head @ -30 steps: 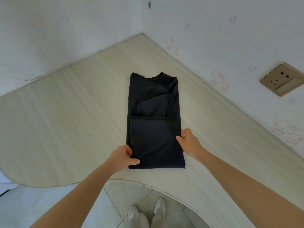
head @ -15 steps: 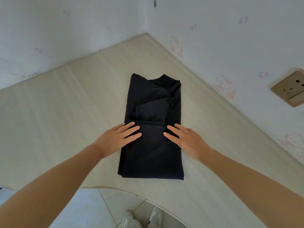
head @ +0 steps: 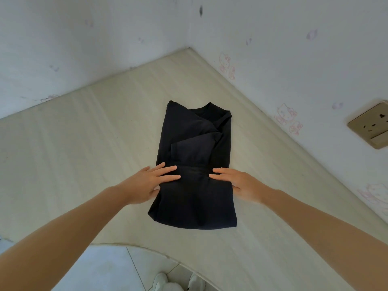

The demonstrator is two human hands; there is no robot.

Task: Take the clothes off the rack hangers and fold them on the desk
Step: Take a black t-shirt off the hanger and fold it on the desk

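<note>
Flat hands (head: 147,183) on folded garment (head: 195,164)

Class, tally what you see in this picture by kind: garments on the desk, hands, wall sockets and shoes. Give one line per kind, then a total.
Black folded garment: 1
Hands: 2, the left hand and the right hand, both lying on the garment
Wall socket: 1
White shoes: 2
Total: 6

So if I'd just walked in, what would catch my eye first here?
Probably the black garment, folded into a long strip in the middle of the pale desk. The left hand and right hand lie flat on its sides. A beige wall socket sits at the right.
</note>
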